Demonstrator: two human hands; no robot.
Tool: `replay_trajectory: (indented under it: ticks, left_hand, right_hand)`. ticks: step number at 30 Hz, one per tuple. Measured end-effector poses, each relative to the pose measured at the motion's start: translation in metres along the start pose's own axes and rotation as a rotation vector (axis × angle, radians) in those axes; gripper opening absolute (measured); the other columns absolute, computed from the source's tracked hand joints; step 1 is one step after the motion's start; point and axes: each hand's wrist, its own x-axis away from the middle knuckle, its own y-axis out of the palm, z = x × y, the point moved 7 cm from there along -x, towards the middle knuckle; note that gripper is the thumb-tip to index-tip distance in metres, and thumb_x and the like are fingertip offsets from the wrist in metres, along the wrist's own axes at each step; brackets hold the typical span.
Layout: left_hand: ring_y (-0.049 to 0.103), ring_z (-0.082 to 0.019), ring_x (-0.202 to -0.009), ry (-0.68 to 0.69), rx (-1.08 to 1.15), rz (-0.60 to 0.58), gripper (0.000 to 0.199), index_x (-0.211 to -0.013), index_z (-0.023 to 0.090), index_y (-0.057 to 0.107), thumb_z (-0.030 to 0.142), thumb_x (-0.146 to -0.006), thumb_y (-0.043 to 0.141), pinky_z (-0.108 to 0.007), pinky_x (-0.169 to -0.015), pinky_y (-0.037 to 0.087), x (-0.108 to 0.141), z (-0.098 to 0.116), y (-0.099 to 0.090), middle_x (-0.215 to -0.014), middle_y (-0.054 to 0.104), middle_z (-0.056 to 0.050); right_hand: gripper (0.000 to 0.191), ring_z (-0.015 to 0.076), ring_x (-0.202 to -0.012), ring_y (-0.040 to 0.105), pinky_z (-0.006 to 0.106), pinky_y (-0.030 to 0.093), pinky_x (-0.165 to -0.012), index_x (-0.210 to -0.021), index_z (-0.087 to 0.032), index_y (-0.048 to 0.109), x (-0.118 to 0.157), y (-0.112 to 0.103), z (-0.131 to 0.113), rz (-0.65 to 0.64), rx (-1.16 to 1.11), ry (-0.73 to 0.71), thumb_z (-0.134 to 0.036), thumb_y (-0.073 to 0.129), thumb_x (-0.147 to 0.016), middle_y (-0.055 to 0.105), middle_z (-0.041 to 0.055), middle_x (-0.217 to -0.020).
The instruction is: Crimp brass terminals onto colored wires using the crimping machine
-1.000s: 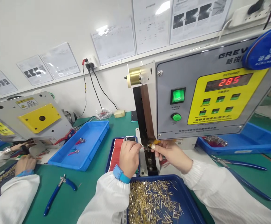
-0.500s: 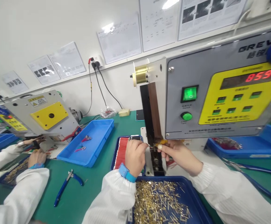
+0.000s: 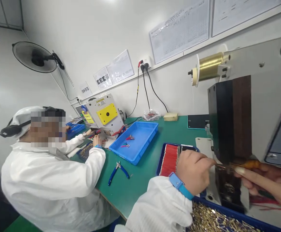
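My left hand [image 3: 195, 172], with a blue wristband [image 3: 180, 185], reaches toward the black die block of a crimping machine [image 3: 229, 119]. Its fingertips pinch the thin metal end of an orange wire [image 3: 249, 165] in front of the block. My right hand [image 3: 268, 183] enters from the right edge and holds the orange part of the same wire. A brass reel [image 3: 210, 66] is mounted above the block. Below my hands lies a dark blue tray of brass terminals [image 3: 215, 219], partly cut off by the frame.
A tray of red wires [image 3: 169, 159] lies left of the machine, beside an empty-looking blue tray [image 3: 133, 145] and blue-handled pliers [image 3: 117, 172]. Further left, a co-worker in white [image 3: 51, 180] has both hands at a second machine [image 3: 101, 112]. A wall fan [image 3: 34, 56] hangs beyond.
The view has swung left, so the machine sits further right and the co-worker now shows. My hands stay at the die with the wire.
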Motion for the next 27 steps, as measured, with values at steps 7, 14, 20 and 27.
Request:
replay_trajectory:
  ticks: [7,14,20,27]
  left_hand:
    - [0.051,-0.015,-0.09,-0.004,0.045,0.113,0.023,-0.092,0.018,0.066,0.015,-0.088,0.044,-0.029,-0.078,0.044,-0.003,0.002,-0.012,-0.092,0.059,-0.008]
    - [0.048,-0.015,-0.09,-0.039,0.078,0.111,0.025,-0.096,0.019,0.066,0.011,-0.09,0.044,-0.029,-0.08,0.042,-0.007,0.0,-0.011,-0.091,0.057,-0.007]
    - [0.049,-0.015,-0.089,-0.038,0.083,0.094,0.019,-0.095,0.018,0.064,0.015,-0.092,0.046,-0.027,-0.08,0.042,-0.008,0.003,-0.01,-0.092,0.057,-0.006]
    - [0.047,-0.014,-0.088,-0.032,0.099,0.097,0.016,-0.095,0.017,0.062,0.012,-0.091,0.047,-0.026,-0.078,0.041,-0.009,0.003,-0.01,-0.091,0.056,-0.005]
  right_hand:
    - [0.037,0.0216,-0.044,0.05,0.034,0.045,-0.039,-0.051,-0.028,0.053,0.02,0.007,-0.053,0.062,-0.033,0.074,-0.061,0.067,-0.061,0.052,0.0068,-0.049]
    - [0.043,0.0159,-0.045,0.047,0.027,0.039,-0.042,-0.067,-0.019,0.056,0.018,0.009,-0.047,0.07,-0.123,0.017,-0.062,0.062,-0.069,0.051,0.0013,-0.051]
    - [0.037,0.0147,-0.044,0.047,0.026,0.037,-0.04,-0.07,-0.019,0.055,0.016,0.007,-0.04,0.051,-0.141,-0.009,-0.055,0.061,-0.076,0.051,-0.0006,-0.052]
    - [0.037,0.0139,-0.043,0.046,0.026,0.037,-0.039,-0.07,-0.019,0.054,0.017,0.009,-0.04,0.061,-0.155,0.014,-0.056,0.06,-0.075,0.049,-0.0019,-0.051]
